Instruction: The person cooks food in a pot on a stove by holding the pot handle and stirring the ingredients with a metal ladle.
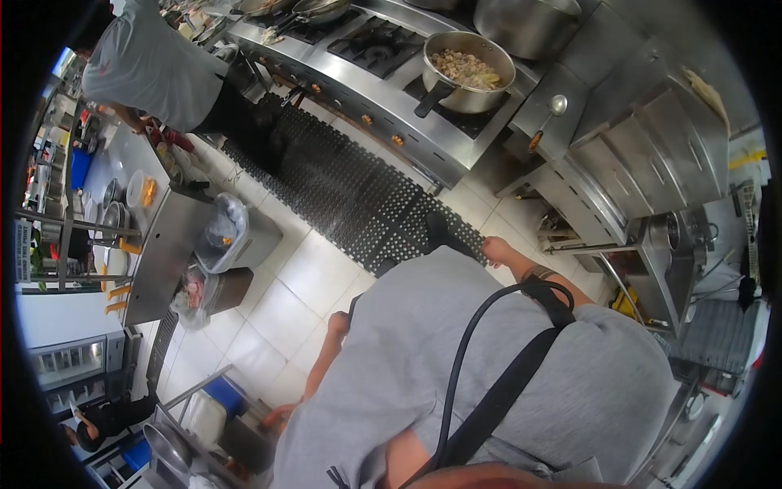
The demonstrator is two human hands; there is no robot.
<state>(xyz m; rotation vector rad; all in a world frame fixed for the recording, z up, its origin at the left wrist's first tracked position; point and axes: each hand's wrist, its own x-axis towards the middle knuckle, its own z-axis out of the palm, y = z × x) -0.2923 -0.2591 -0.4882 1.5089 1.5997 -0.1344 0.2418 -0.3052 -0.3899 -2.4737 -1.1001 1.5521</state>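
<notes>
My right hand (494,251) hangs beside my body above the edge of the black perforated floor mat (334,175); its fingers look curled, with nothing visible in them. On the other side, my left hand (338,323) hangs low over the white floor tiles (305,269), next to a dark shape at my grey shirt (423,326). Its fingers are too small and unclear to read. Ahead on the steel stove (358,90), a large pot (469,102) with a black handle holds chopped food. A spoon (557,104) lies on the steel surface right of it.
A person in a grey shirt (155,69) leans at the steel counter (167,236) at upper left. Beside that counter are lined bins (259,240). Another person (106,420) is at lower left, beyond a metal rack (195,383). Steel shelving (643,257) stands at right.
</notes>
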